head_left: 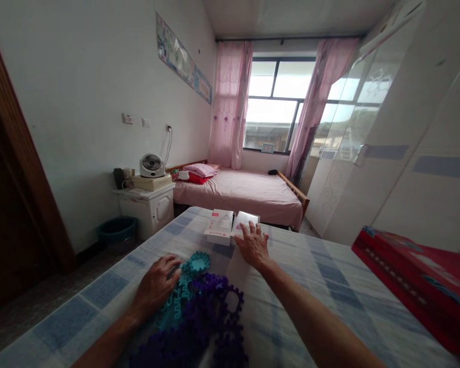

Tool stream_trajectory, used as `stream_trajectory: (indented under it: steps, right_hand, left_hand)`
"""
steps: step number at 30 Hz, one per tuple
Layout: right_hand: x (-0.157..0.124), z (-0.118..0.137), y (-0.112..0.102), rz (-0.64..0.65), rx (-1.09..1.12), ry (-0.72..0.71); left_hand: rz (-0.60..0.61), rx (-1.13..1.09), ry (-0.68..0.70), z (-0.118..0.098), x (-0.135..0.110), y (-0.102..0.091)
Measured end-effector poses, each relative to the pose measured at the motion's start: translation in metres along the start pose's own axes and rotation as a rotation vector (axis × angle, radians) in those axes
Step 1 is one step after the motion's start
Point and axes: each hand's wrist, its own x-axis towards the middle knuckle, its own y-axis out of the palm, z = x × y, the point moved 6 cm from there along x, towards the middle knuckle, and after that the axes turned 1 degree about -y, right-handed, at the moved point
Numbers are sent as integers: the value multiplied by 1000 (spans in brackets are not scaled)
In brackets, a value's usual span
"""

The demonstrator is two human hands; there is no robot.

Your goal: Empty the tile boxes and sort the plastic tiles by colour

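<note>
A: Head view first. Containers?

B: Two white boxes (219, 226) side by side on the checked cloth (322, 276), both closed, contents hidden. Red box (417, 281) at far right, closed too. Green bin (117, 229) on the floor by the nightstand (153, 207); cannot tell what is inside.

A: Left hand (157, 286)?

B: Palm down on the teal mat (194, 265), fingers loosely bent, pressing rather than gripping. Purple mat (203, 327) just beside, overlapping the teal one on the near side.

A: Right hand (254, 245)?

B: Spread wide and flat, fingertips touching the near edge of the right-hand box (246, 220), clasping nothing. Well apart from the red box.
</note>
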Motion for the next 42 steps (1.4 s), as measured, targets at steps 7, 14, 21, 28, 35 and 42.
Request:
stream_trajectory:
  steps: [7,14,21,28,35,42]
  right_hand:
    - [-92,-9,-27,147,119,-93]
    - [-216,-100,-82,191,41,63]
    - [-319,-242,-166,-76,-357,447]
    - [-417,-320,-241,-274,-851,671]
    - [-478,-358,-260,-188,-957,727]
    - [-472,-343,-272,-179,-953,704]
  left_hand:
    - [31,-119,-42,-3,1,-7]
    - [-184,-25,110,-18,2,-41]
    - [-16,-179,421,-142,-23,-37]
    - [269,-291,761,-272,-127,41]
    - [99,-203,956,-276,-154,80]
    - [-3,-156,1016,-270,-150,80]
